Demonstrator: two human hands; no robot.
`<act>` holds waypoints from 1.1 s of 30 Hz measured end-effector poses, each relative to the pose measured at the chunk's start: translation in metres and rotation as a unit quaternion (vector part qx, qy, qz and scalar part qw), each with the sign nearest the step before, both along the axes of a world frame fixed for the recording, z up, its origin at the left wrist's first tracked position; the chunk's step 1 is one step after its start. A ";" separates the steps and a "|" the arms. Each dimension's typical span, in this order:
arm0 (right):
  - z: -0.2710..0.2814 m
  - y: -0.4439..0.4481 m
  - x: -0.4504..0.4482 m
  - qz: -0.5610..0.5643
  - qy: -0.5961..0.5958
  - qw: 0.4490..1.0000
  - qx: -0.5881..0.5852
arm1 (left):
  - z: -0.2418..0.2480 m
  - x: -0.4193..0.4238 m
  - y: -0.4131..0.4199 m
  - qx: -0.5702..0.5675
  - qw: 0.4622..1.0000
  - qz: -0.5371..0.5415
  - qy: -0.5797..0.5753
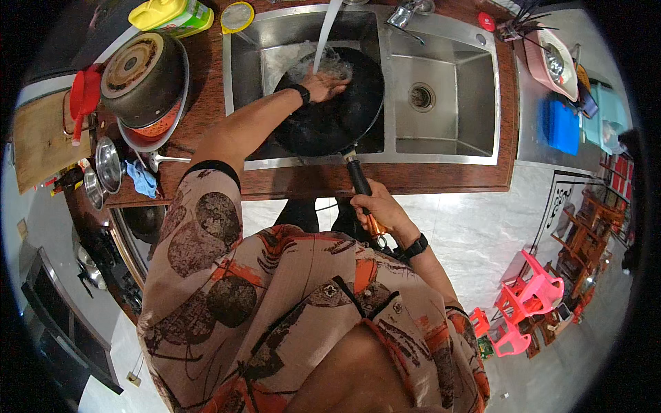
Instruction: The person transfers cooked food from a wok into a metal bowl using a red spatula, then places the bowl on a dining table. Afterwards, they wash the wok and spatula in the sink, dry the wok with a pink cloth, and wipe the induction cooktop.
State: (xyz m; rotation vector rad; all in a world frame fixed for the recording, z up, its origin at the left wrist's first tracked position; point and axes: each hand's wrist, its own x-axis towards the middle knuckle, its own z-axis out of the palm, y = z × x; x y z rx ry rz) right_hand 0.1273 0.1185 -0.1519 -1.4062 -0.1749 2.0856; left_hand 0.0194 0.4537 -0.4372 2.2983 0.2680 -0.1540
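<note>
A dark frying pan (333,121) is held tilted in the left basin (248,88) of a steel double sink. My right hand (382,206) is wrapped around the pan's handle (357,175), which juts over the counter's front edge. Over the far part of the pan, my left hand (323,86) lies under a stream of water (326,36) falling from above. Splashing water hides its fingertips, so whether it holds anything is unclear. The right basin (434,124), with its round drain (422,97), is beside the pan.
Left of the sink, an upturned pot (147,77) rests on a bowl. A red ladle (85,95), a blue cloth (140,178) and metal lids (108,165) lie nearby. A yellow jug (170,18) stands behind. At right are a pink basket (552,62) and pink plastic chairs (532,291).
</note>
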 end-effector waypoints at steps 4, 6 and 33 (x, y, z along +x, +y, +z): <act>0.001 0.001 0.001 -0.006 0.004 1.000 0.020 | 0.016 -0.060 -0.013 0.258 0.935 -0.091 0.226; 0.000 0.001 0.002 -0.013 0.008 1.000 0.010 | 0.047 -0.088 -0.032 0.177 0.941 -0.115 0.264; 0.015 0.030 0.003 0.082 -0.149 0.982 0.081 | 0.104 -0.092 -0.057 -0.002 0.971 -0.009 0.238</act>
